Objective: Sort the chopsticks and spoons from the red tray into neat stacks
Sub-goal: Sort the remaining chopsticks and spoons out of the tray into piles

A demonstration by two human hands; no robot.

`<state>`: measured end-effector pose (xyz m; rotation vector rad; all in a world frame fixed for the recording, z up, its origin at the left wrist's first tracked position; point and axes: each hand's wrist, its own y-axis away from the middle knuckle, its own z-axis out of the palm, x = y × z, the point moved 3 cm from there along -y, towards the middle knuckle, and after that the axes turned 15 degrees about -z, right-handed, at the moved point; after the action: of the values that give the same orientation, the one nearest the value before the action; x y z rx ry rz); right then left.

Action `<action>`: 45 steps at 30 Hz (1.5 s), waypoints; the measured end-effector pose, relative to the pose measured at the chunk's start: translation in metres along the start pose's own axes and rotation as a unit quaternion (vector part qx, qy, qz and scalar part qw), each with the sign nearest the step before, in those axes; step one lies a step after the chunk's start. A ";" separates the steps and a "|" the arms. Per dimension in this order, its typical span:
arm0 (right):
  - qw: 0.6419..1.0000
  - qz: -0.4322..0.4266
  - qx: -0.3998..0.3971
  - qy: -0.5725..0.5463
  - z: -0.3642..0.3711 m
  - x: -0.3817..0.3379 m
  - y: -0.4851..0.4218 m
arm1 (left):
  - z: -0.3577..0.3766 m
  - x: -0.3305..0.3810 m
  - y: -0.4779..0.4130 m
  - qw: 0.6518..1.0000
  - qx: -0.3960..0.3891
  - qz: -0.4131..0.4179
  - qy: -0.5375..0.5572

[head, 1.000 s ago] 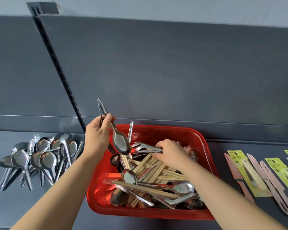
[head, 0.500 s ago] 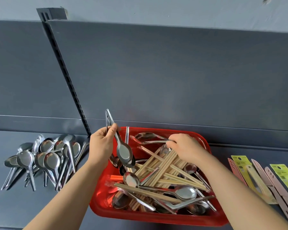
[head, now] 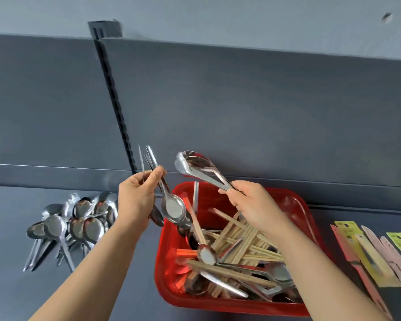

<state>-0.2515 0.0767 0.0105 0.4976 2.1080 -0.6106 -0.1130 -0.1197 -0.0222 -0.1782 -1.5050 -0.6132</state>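
A red tray [head: 294,206] holds a jumble of wooden chopsticks [head: 239,237] and steel spoons [head: 207,252]. My left hand [head: 136,202] grips a few spoons [head: 173,208] by their handles, bowls hanging down over the tray's left rim. My right hand [head: 252,205] is raised above the tray's back and pinches the handle of another steel spoon [head: 198,166], whose bowl points up and left. A pile of sorted spoons [head: 74,224] lies on the dark shelf to the left of the tray.
Packaged utensils on yellow and pink cards [head: 375,251] lie on the shelf at the right. A dark back panel [head: 241,112] with a slotted upright [head: 115,100] rises behind the shelf.
My right hand has lifted a spoon out of the tray and raised it toward the left. My left hand has risen slightly with its spoons.
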 end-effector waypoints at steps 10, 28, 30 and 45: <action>0.994 0.079 0.000 -0.073 0.182 -0.047 -0.032 | -0.172 -0.002 -0.041 0.986 0.136 -0.011 -0.096; 0.977 0.091 0.072 0.178 0.293 -0.026 -0.019 | -0.222 -0.054 -0.087 0.955 0.166 0.043 -0.243; 0.977 0.092 0.067 0.180 0.295 -0.026 -0.018 | -0.222 -0.055 -0.084 0.958 0.165 0.056 -0.226; 0.985 0.086 0.107 0.104 0.278 -0.027 0.005 | -0.226 -0.054 -0.061 0.960 0.100 0.080 -0.248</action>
<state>-0.0585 -0.0858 -0.1101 0.8889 2.1752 -0.7140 0.0584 -0.2642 -0.1088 -0.3103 -2.0029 -0.2911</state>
